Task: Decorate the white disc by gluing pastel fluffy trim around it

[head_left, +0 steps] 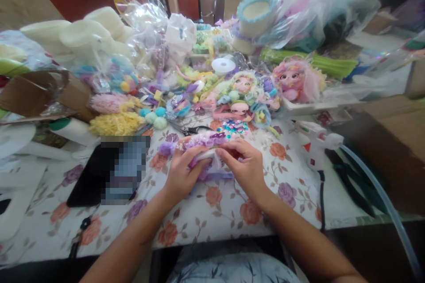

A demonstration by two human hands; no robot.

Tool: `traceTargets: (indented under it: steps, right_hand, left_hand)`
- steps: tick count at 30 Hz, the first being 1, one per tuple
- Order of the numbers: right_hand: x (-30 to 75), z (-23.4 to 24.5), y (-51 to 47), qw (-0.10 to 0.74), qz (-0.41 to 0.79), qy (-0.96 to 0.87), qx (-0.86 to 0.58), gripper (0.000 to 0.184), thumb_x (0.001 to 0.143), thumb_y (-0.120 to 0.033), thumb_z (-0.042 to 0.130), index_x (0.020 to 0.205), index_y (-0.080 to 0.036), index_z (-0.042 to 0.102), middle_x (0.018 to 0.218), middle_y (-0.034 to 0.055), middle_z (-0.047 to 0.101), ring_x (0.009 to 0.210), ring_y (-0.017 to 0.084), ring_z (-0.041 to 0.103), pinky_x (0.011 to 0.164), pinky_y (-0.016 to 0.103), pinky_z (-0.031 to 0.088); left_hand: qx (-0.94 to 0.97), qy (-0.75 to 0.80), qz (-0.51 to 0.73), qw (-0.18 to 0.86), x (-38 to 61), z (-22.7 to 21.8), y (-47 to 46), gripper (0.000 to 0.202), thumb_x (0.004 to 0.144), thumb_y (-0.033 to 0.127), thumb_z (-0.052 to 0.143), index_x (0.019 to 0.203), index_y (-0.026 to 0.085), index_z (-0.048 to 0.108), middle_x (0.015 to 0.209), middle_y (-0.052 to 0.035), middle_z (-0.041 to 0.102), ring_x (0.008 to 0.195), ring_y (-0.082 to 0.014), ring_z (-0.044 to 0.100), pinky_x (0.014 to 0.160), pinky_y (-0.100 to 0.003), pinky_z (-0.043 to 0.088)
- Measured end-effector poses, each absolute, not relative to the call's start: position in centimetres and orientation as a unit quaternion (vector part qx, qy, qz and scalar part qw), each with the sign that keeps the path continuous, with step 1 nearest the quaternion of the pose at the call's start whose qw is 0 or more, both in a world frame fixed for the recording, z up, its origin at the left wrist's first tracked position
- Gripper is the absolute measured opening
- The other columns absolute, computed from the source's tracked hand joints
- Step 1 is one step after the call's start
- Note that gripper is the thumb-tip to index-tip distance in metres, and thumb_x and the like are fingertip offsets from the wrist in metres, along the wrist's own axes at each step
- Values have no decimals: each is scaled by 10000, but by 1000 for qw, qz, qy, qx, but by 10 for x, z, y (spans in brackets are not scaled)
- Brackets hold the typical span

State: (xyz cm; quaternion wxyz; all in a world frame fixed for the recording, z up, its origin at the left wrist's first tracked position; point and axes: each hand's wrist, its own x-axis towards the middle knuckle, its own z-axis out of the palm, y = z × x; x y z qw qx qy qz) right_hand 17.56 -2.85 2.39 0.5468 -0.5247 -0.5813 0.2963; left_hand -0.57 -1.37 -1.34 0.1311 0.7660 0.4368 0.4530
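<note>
My left hand and my right hand both grip a small white round piece trimmed with purple frills and flowers, held just above the flowered tablecloth. The fingers of both hands are curled and pressed on it from either side. A purple pom-pom sits at its left end. Just beyond it lie scissors and a patch of glittering sequins.
A dark tablet lies to the left, a white glue gun with its cord to the right. Behind are pastel dolls, a pink doll, yellow fluff, plastic bags, foam shapes and a blue-trimmed cake form.
</note>
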Motion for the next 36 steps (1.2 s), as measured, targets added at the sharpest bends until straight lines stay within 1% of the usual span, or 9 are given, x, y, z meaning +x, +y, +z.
traceTargets:
  steps: [5,11,15,19,22,25,29,33,36]
  right_hand:
    - [176,20,-27,538,290,-589,-528,52,807,-229,755,837,-188,744,734,-9,646,586,109,550,587,260,483]
    - [176,22,-30,532,258,-611,-526,60,817,-217,734,875,-203,732,754,-6,626,594,109,536,581,259,489]
    - [175,26,-33,537,237,-633,-505,129,836,-209,696,960,-215,730,796,-4,612,602,103,522,567,251,486]
    - [174,28,-37,550,224,-656,-467,205,852,-180,646,1043,-198,720,830,11,597,613,105,513,561,260,481]
    - [174,30,-39,550,228,-670,-444,266,865,-175,607,1111,-206,704,851,16,583,636,111,521,569,271,487]
    - [176,31,-39,546,238,-683,-423,322,869,-168,567,1164,-214,687,862,21,569,665,121,532,590,284,500]
    - [178,30,-39,537,240,-698,-409,367,867,-174,551,1208,-230,674,883,25,549,732,143,541,647,313,520]
    - [179,28,-38,529,244,-704,-405,392,867,-165,554,1233,-236,674,904,28,532,801,159,552,697,331,527]
    - [180,26,-37,520,252,-707,-406,399,874,-172,559,1246,-252,676,901,24,513,822,163,549,699,330,525]
  left_hand:
    - [745,459,455,164,-4,-11,-14,212,866,289,699,1075,249,699,1005,-31,731,941,-198,679,884,-318,560]
    - [750,459,450,159,-4,-9,-14,201,875,301,688,1066,241,709,994,-38,743,932,-201,683,878,-322,559]
    - [751,454,456,149,-5,-8,-14,196,879,299,690,1066,246,716,978,-31,759,930,-198,685,867,-309,552]
    - [745,444,475,147,-4,-5,-14,175,864,302,715,1033,256,726,953,-15,768,915,-186,689,855,-297,544]
    - [728,452,487,169,-3,-3,-14,166,846,331,734,983,238,725,932,-21,769,871,-180,699,817,-296,551]
    - [709,461,496,194,-2,-2,-14,199,815,373,759,948,230,721,909,-20,767,831,-178,704,767,-291,559]
    - [698,470,497,213,-1,0,-14,207,796,393,769,926,238,725,892,-21,764,824,-185,705,764,-307,570]
    - [707,463,494,206,-1,1,-13,174,800,357,766,931,250,725,878,-16,764,789,-176,699,733,-295,574]
    - [714,461,488,198,-2,0,-13,158,809,339,754,937,249,730,879,-21,763,788,-177,692,734,-297,574]
